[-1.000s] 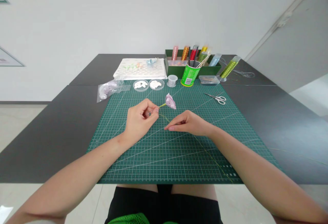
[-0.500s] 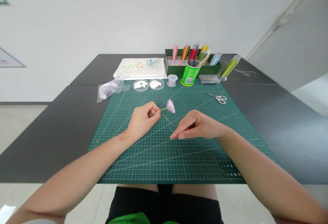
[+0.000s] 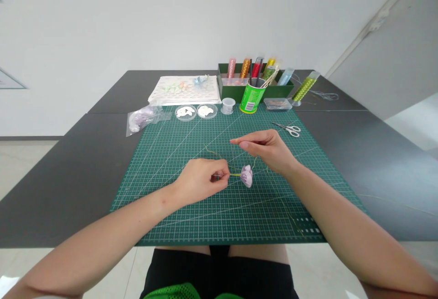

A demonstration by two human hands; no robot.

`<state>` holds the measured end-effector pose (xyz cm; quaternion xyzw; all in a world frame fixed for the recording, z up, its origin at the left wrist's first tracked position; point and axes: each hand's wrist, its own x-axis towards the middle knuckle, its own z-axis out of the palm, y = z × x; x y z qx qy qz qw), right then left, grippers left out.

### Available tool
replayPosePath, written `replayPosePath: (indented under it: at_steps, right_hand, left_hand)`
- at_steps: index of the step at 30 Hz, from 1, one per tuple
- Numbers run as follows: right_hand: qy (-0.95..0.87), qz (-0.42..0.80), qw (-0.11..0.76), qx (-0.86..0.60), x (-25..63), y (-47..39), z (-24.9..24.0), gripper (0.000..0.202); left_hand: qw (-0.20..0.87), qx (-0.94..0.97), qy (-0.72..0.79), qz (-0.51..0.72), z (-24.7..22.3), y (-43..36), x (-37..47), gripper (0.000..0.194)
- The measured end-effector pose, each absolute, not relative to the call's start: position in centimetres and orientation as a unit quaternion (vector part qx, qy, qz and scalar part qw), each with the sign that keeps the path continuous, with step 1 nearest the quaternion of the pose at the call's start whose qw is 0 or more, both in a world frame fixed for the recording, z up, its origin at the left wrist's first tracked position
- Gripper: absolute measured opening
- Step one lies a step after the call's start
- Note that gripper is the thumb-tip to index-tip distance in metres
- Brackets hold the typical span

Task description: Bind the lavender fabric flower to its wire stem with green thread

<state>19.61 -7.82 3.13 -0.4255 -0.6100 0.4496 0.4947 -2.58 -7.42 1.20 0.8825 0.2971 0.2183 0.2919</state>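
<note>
My left hand (image 3: pixel 205 178) is closed in a pinch on the thin green stem of a small pale purple artificial flower (image 3: pixel 246 176), whose head points to the right. Above and to the right of it, my right hand (image 3: pixel 265 148) has thumb and forefinger pressed together on a fine yellow-green thread (image 3: pixel 254 162). Part of that thread shows below the palm; the bit between the fingertips is too thin to make out. More thin thread runs over the green cutting mat (image 3: pixel 191 224) behind my left hand and beside my right forearm.
Scissors (image 3: pixel 288 129) lie at the mat's right. Along the back stand a bag of purple material (image 3: pixel 142 117), two dishes of white pieces (image 3: pixel 185 113), a lidded tub (image 3: pixel 227 106), a green can (image 3: pixel 252 97), a clear box (image 3: pixel 278 104), a box of thread spools (image 3: pixel 236 93) and a green spool (image 3: pixel 305 88).
My left hand has moved toward me and to the right with the flower. My right hand has risen away from me, from below the flower's level to above it.
</note>
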Motion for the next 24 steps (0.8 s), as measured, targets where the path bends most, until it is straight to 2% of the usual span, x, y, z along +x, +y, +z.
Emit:
replayPosePath:
  at_steps: [8, 14, 24]
  right_hand:
    - [-0.609, 0.437, 0.464, -0.473, 19.6, -6.7, 1.7, 0.018]
    - [-0.624, 0.445, 0.429, -0.478, 20.0, -5.8, 0.0, 0.021]
    - [-0.689, 0.493, 0.319, -0.424, 19.6, -6.6, -0.2, 0.027]
  left_hand:
    - [0.355, 0.846, 0.248, 0.31, 1.6, -7.4, -2.7, 0.01]
    - [0.411, 0.774, 0.281, 0.392, 2.0, -7.4, -2.6, 0.008]
    - [0.375, 0.72, 0.34, 0.475, 1.9, -6.2, -3.1, 0.015]
